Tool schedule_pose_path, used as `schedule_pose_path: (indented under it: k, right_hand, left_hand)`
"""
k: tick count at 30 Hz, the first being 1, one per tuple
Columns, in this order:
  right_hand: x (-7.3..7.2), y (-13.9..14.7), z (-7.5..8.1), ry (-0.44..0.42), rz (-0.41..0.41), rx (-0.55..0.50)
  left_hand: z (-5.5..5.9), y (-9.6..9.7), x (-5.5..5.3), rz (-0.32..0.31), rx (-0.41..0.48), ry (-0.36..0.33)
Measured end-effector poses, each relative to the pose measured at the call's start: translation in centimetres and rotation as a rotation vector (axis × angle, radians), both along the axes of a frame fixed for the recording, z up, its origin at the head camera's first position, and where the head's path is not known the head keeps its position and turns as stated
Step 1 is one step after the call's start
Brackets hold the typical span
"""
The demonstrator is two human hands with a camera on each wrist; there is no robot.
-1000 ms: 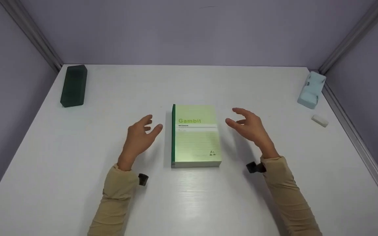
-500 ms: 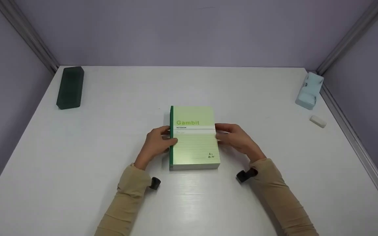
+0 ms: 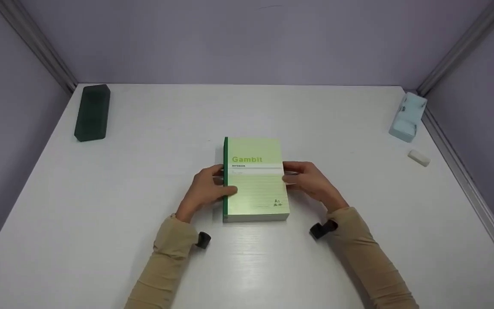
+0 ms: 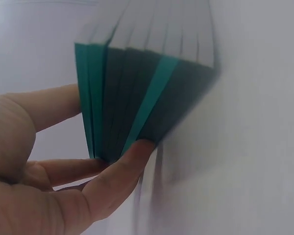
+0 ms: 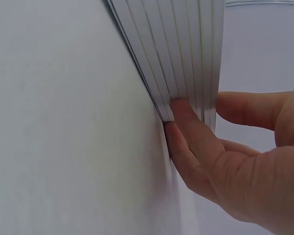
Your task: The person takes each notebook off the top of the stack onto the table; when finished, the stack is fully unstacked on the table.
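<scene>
A stack of several thin notebooks (image 3: 255, 189) lies at the middle of the white table, its top cover light green and printed "Gambit". Green and dark spines (image 4: 122, 98) face left, white page edges (image 5: 176, 54) face right. At the spine side my left hand (image 3: 204, 189) grips the stack, thumb on the top cover and fingers against the spines. My right hand (image 3: 313, 182) holds the opposite side. In the right wrist view its fingertips (image 5: 181, 107) press the page edges, one down at the table side, with the thumb at the top cover's edge.
A dark green box (image 3: 92, 112) stands at the table's back left corner. Toward the back right are a light blue box-like object (image 3: 408, 116) and, nearer, a small white block (image 3: 419, 158). Purple-grey walls (image 3: 247, 43) border the table at the back and sides.
Both hands have come inward from either side and taken hold of the notebook stack. Over the last half second the left thumb has slid slightly farther onto the cover.
</scene>
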State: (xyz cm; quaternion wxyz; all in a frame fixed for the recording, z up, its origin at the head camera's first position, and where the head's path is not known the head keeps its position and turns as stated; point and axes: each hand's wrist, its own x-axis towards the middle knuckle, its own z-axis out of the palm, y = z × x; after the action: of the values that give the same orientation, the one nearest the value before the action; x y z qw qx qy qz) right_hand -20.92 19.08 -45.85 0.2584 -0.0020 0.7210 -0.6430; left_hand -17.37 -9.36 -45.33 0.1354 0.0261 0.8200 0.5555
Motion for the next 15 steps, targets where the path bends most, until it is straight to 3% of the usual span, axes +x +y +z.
schedule_pose_path:
  k: [9, 15]
  right_hand:
    - [0.07, 0.1, 0.04, 0.013, 0.008, 0.028]
    - [0.33, 0.03, 0.09, 0.038, 0.033, 0.018]
  left_hand:
    - [0.21, -0.08, 0.08, -0.02, -0.017, -0.003]
    - [0.42, -0.66, 0.16, -0.014, -0.004, -0.107]
